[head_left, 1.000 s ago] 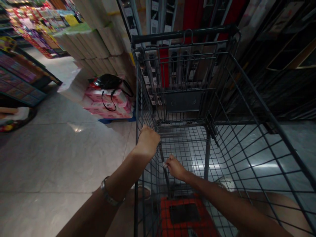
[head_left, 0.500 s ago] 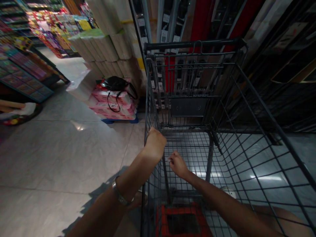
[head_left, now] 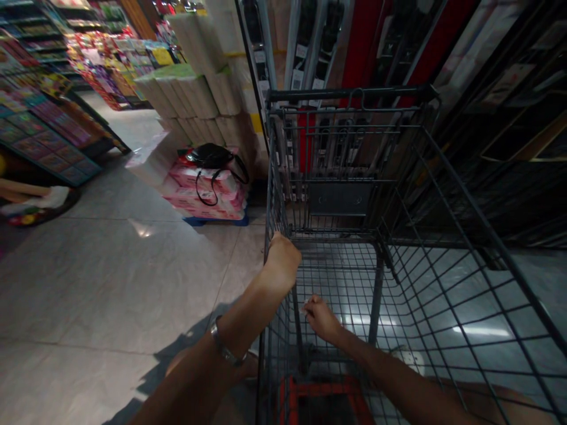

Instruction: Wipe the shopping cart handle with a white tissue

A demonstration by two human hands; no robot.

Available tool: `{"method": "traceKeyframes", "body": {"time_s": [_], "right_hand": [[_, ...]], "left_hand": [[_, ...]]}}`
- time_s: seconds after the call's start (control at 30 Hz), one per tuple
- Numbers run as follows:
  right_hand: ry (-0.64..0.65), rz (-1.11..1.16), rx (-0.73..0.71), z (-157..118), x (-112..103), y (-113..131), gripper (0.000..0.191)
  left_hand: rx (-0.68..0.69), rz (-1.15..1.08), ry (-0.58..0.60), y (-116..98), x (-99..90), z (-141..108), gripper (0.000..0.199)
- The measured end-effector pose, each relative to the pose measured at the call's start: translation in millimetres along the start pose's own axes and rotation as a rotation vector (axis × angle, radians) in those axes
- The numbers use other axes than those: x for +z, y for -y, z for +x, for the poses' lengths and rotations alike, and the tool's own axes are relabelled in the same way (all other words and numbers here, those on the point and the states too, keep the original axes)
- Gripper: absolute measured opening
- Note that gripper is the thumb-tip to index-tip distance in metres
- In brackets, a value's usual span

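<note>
Shopping cart [head_left: 340, 198]: standing on the floor [head_left: 133, 277] before packaged goods [head_left: 363, 53]; it could roll if I lean on it.
Left hand [head_left: 284, 260]: at the cart's left wall [head_left: 275, 200], underside hidden; I cannot tell whether it grips.
Right hand [head_left: 322, 320]: pinching a small pale scrap [head_left: 305, 307], which could drop through the mesh [head_left: 332, 277] if the pinch loosens.

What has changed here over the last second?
The view has swung: the cart and black bag sit lower and farther right. The right hand is slightly lower in the picture relative to the left hand, its small pale scrap now barely visible. No grasp or release shows. The left hand stays at the cart's left side; the bag stays on pink packs.
</note>
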State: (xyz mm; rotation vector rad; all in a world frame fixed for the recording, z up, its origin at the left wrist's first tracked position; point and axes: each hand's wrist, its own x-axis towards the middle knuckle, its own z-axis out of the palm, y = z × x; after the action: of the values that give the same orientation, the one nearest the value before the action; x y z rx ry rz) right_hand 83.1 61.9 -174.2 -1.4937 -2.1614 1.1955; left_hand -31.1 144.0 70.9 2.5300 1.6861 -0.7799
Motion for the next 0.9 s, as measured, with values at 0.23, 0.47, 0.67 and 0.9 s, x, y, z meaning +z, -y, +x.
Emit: {"method": "traceKeyframes", "body": {"time_s": [0.23,0.47,0.67,0.9], "right_hand": [[0.17,-0.004,-0.161,-28.1,3.8,-3.3,0.031],[-0.12,-0.029,0.005,-0.8,-27.7,-9.4,0.028],[0.004,-0.12,-0.011,-6.5,-16.1,-0.1,0.023],[0.231,-0.283,0.008,-17.3,-22.1,16.0,0.031]], "left_hand": [[0.011,-0.03,-0.045,3.0,4.8,-0.7,0.018],[0.046,-0.033,-0.064,3.3,7.1,-0.1,0.017],[0.082,-0.027,-0.102,7.5,9.1,-4.7,0.015],[0.168,-0.076,-0.195,7.6,8.3,-1.2,0.015]]}}
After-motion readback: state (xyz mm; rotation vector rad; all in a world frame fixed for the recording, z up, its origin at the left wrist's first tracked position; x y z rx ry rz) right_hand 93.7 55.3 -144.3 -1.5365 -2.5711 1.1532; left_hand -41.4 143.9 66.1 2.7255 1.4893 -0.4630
